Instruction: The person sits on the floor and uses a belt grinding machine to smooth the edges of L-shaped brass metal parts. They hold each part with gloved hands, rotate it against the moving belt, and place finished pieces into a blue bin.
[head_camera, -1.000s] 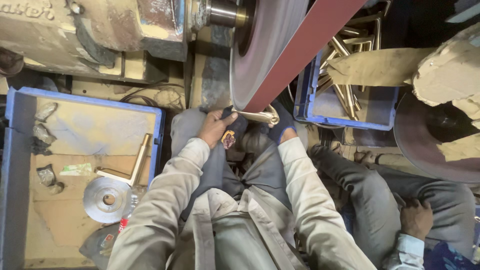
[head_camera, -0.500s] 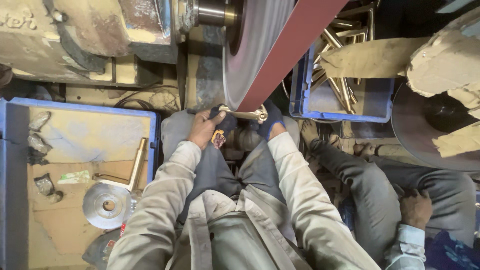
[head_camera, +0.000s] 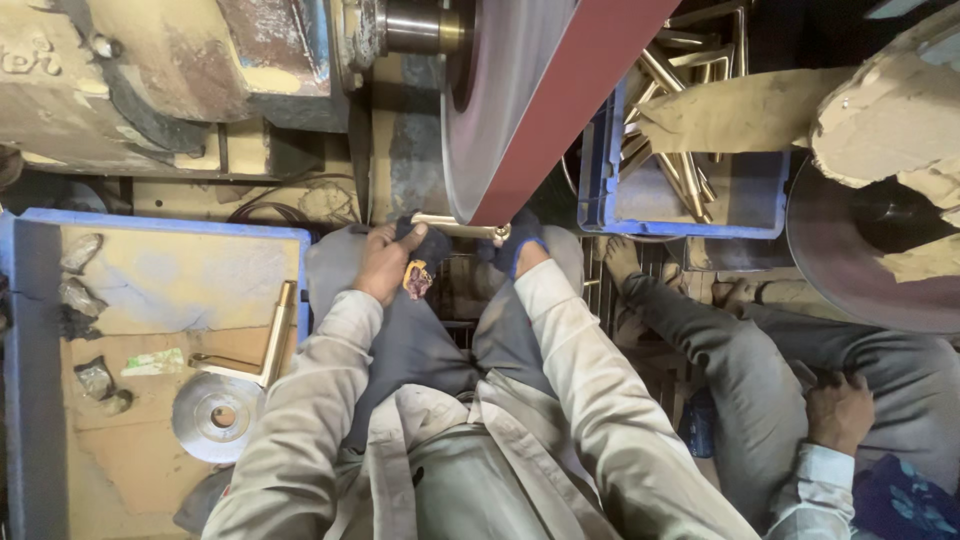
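Note:
A short brass rod (head_camera: 455, 226) lies crosswise against the lower edge of a big grinding wheel (head_camera: 500, 110) wrapped by a dark red abrasive belt (head_camera: 575, 95). My left hand (head_camera: 385, 262), with dark cloth over the fingertips, grips the rod's left end. My right hand (head_camera: 515, 245), in a dark blue glove, grips its right end. Both pale sleeves reach forward over my grey-trousered knees.
A blue tray (head_camera: 25, 330) at the left holds a brass piece (head_camera: 278, 330), a metal disc (head_camera: 215, 415) and scraps. A blue crate (head_camera: 600, 180) of brass rods stands right of the wheel. Another seated person (head_camera: 800, 370) is at the right beside a second wheel (head_camera: 860, 270).
The view shifted slightly; my hands and the rod stay pressed against the wheel, with the rod held a little more level under the belt.

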